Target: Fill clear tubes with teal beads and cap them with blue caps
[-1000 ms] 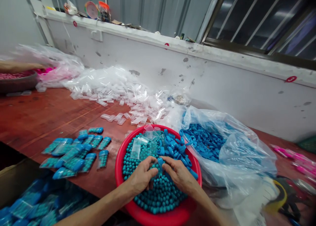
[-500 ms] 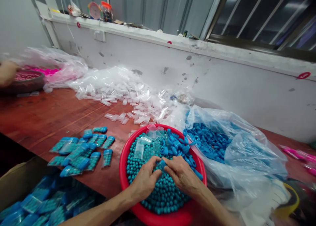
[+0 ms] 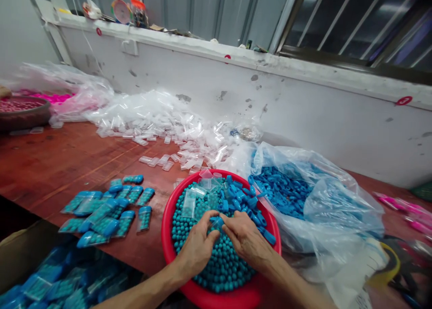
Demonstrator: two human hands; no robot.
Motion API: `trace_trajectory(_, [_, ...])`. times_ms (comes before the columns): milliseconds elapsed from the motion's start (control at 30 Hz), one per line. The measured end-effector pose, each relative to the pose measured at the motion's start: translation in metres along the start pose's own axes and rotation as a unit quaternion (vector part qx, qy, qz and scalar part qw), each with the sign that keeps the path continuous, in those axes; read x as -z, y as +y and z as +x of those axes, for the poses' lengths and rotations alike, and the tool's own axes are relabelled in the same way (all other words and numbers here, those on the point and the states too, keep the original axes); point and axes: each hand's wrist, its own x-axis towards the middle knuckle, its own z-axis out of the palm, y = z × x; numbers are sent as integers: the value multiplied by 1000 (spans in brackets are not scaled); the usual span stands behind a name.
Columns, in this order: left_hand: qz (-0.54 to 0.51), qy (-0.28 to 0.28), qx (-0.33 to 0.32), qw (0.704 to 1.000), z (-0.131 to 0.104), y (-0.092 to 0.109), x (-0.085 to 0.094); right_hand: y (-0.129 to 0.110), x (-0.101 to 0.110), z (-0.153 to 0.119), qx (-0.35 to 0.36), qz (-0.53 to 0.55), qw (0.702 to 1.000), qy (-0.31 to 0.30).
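Observation:
A red basin [image 3: 168, 237] holds teal beads [image 3: 226, 268], with blue caps [image 3: 240, 200] at its right side and clear plastic cases [image 3: 189, 204] lying on the beads at its left. Over the middle of the beads, my left hand [image 3: 199, 243] pinches a small clear case with a blue cap [image 3: 217, 222]. The fingers of my right hand [image 3: 243, 232] are bent against the blue cap from the right. My fingers partly hide the case.
Filled teal cases [image 3: 101, 212] lie left of the basin, above a box of more [image 3: 47, 277]. Clear cases [image 3: 162, 124] are heaped behind. A plastic bag of blue caps [image 3: 286, 192] sits right. Far left is a bowl of pink beads [image 3: 25, 115], with part of another person's hand.
The view has shifted slightly, so the background sits further left. My hands remain together over the basin at the capped case. The other person's hand has mostly left the frame.

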Motion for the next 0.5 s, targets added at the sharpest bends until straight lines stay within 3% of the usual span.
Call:
trace_trajectory(133, [43, -1, -34, 998, -2, 4, 0, 0, 1, 4, 44, -20, 999, 10])
trace_trajectory(300, [65, 52, -56, 995, -3, 7, 3, 1, 6, 18, 16, 101, 995, -3])
trace_trajectory(500, [77, 2, -56, 995, -2, 9, -1, 3, -5, 1, 62, -5, 997, 42])
